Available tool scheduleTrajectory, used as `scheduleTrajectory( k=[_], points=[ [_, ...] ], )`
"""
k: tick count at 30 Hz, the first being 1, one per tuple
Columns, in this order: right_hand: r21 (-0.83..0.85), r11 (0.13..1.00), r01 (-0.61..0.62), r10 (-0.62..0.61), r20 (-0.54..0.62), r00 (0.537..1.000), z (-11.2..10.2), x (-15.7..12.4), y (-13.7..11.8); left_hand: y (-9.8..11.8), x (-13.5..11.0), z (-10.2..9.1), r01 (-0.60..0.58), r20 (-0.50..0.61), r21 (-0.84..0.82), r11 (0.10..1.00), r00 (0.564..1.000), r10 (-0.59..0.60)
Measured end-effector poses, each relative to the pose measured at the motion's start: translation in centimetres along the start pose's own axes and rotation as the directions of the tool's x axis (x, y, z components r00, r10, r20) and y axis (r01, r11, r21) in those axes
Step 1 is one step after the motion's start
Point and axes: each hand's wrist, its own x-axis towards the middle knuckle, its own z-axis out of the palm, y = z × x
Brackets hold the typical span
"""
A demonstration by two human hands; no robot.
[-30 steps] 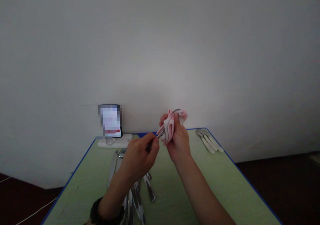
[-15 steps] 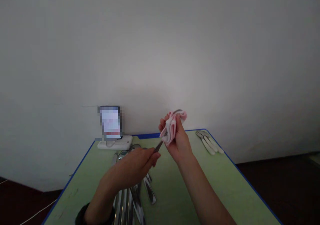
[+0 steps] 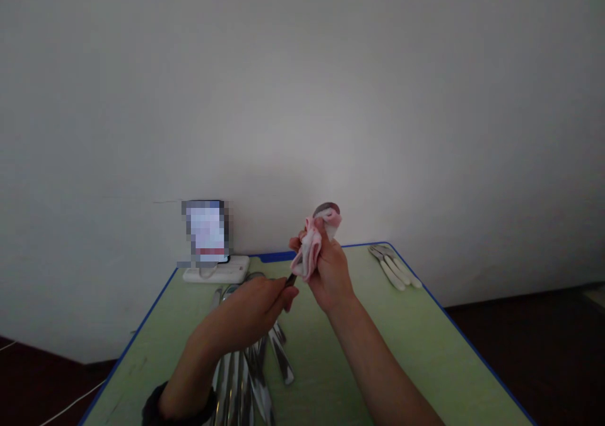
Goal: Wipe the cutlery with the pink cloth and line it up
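Note:
My left hand [image 3: 259, 303] is closed on the handle of a metal spoon [image 3: 326, 208], which slants up and away to the right. The spoon's rounded bowl shows above a pink and white cloth [image 3: 308, 249]. My right hand [image 3: 331, 271] grips this cloth, bunched around the upper part of the spoon, with the thumb pressed on it. Part of the spoon's neck is hidden by the cloth. Below and behind my left forearm lies a pile of shiny metal cutlery [image 3: 231, 382], partly covered by the arm.
White-handled forks or similar cutlery [image 3: 394, 268] lie at the table's back right. A phone [image 3: 208, 230] with a blurred screen stands on a white base [image 3: 217, 270] at the back left. The green table [image 3: 416, 350] has a blue edge and meets a pale wall [image 3: 302, 98].
My right hand and the cloth have slid down and left along the spoon toward my left hand. More of the spoon's bowl now shows above the cloth.

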Motion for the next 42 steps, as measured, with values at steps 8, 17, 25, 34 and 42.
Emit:
scheduleTrajectory(
  k=[8, 17, 25, 34, 42],
  points=[
    [0.019, 1.000, 0.011, -0.010, -0.021, 1.000, -0.9, 0.9, 0.1, 0.2, -0.3, -0.9, -0.042, 0.092, -0.186, 0.982, 0.994, 0.060],
    [-0.480, 0.877, -0.011, 0.102, 0.163, 0.981, -1.6, 0.5, -1.1, -2.5, -1.2, -2.2, 0.042, -0.036, -0.234, 0.971, 0.998, -0.052],
    [-0.879, 0.405, 0.252, 0.262, 0.376, 0.889, -2.2, 0.0, -2.0, -1.9, -1.3, -2.6, 0.072, -0.416, -0.169, 0.983, 0.899, -0.137],
    [-0.860, 0.246, 0.447, 0.434, 0.510, 0.743, -1.7, -1.1, -2.4, -0.8, -1.0, -2.4, 0.019, -0.231, 0.026, 0.999, 0.973, -0.012],
    [-0.869, 0.106, 0.483, 0.469, 0.472, 0.747, -2.5, -0.8, -4.5, -2.6, -1.7, -3.0, 0.220, -0.426, 0.007, 0.975, 0.883, -0.196]
  ],
)
